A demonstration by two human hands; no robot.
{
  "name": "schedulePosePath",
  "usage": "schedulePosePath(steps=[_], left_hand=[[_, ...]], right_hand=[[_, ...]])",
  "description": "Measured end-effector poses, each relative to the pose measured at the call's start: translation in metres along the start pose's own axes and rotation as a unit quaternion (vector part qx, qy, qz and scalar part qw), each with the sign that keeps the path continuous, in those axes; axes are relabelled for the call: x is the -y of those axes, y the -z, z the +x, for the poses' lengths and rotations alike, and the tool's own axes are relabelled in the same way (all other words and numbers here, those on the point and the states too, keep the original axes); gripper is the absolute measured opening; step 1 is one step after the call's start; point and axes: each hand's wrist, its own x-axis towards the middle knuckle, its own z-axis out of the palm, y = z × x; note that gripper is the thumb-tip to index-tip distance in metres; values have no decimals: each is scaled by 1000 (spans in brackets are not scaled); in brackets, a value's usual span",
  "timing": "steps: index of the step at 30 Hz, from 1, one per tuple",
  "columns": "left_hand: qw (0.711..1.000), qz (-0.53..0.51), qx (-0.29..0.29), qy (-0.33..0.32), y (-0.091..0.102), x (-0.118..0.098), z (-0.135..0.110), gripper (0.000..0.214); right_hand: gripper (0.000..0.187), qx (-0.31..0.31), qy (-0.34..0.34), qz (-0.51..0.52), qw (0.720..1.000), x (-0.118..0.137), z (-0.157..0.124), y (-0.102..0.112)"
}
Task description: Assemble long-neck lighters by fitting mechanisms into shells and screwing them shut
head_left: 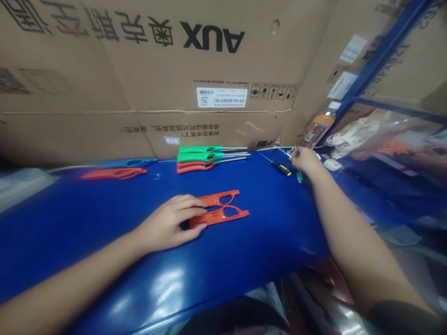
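Note:
Two orange lighter casing halves (220, 215) lie side by side on the blue tabletop, each with an oval trigger opening. My left hand (174, 221) grips their left ends, thumb on the near side and fingers on the far side. My right hand (304, 160) is stretched to the back right, its fingers closed together among small parts; what they hold is too small to make out. A small green part (299, 177) lies just below it. Left of that hand is a black and yellow screwdriver (281, 169).
Green and orange long-necked lighters (197, 158) are stacked at the back. Further left lie a blue lighter (129, 162) and an orange one (115, 173). A large cardboard box (139, 93) walls the rear. A drink bottle (317, 128) and a white mouse-shaped object (332, 164) stand right.

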Motion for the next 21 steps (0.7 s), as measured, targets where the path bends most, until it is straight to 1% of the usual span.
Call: schedulePosePath(steps=[2,4,8,11,14,16,18,21], left_hand=[[1000,-1,0,0,0,0,0,24],[1000,-2,2,1,1,-1,0,24],[1000,-3,6,6,2,-2,1,24],[1000,6,5,-2,4,-2,1,23],[1000,22,8,-14,6,-3,1,24],[1000,25,5,-18,7,-3,1,25],[999,26,-2,-20,6,-4,1,26],[999,39,-6,-15,5,-6,1,23]], right_hand=[[11,-21,8,19,1000,2,-1,1],[12,-48,21,41,998,4,-2,3],[24,-112,61,92,988,10,-7,11],[32,-135,102,136,976,18,-13,18],[39,-128,160,177,963,31,-24,23],[39,-118,198,193,954,42,-33,24],[34,-101,229,202,947,54,-45,24],[22,-66,287,211,932,74,-65,19]])
